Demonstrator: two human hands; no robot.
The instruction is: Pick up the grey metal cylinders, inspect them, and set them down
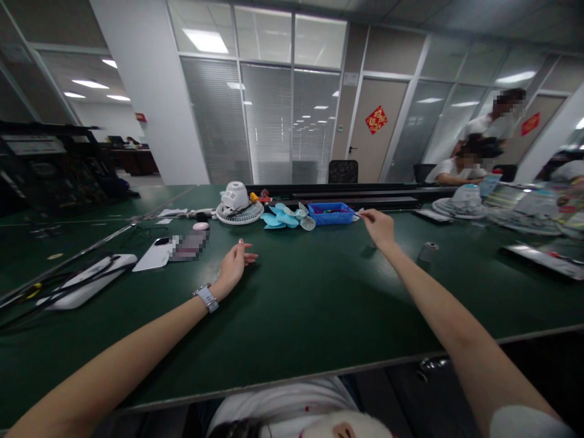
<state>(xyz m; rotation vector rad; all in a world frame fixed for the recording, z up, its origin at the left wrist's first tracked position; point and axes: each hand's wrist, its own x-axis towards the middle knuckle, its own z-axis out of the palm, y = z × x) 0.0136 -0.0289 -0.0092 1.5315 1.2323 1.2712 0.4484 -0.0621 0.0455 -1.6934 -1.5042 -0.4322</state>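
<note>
Well to the left of our left hand we see a white elongated case (pixel 93 283) with black cables (pixel 68 291) lying across it; nearer to that hand lies a white slab (pixel 152 255), with a pink oval piece (pixel 201 226) just beyond. Our left hand (pixel 233 266), a watch (pixel 208 298) at its wrist, rests by the green tabletop (pixel 296 316) with loosely spread fingers and nothing in its grasp. Beyond it stands a white fan housing (pixel 235 198) on a round grille (pixel 240 214). Between our hands, farther out, lie light-blue fan blades (pixel 280 218), then a blue plastic tray (pixel 331 218) of small parts, just left of our right hand (pixel 380 228). Our hands are well apart. The right fingertips come together near the tray's right end; we cannot tell whether they pinch the small pale piece there. To the right of that hand stands a small metal cylinder (pixel 427 252).
</note>
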